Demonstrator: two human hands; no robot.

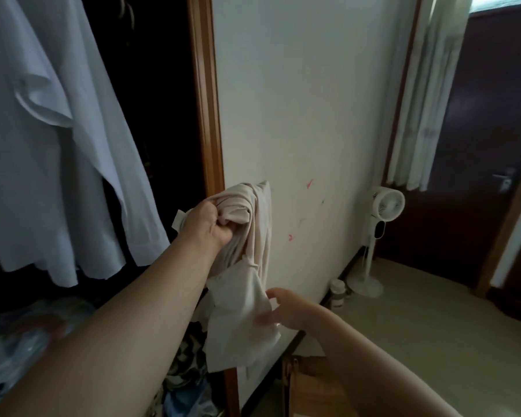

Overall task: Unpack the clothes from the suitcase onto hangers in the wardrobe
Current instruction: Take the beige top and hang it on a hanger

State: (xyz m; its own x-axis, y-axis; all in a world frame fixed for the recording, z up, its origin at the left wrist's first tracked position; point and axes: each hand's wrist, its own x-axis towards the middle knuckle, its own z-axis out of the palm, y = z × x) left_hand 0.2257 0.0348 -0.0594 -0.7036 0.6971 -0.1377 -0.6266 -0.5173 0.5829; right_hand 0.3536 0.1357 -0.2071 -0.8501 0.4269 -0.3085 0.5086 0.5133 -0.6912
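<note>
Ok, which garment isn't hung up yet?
The beige garment, bunched in the left hand in front of the wall. The white shirts on the left already hang in the wardrobe.

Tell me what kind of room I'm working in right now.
Most likely a home bedroom: an open wardrobe with white shirts hanging inside, a pedestal fan against the wall, and a curtain beside a dark wooden door. The left hand holds a beige garment.

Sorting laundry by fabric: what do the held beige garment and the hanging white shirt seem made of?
Beige garment: thin, soft, matte cloth, probably stretchy knit; it bunches and hangs limp from the left hand. White shirt: light matte woven, perhaps cotton; broad smooth folds.
</note>
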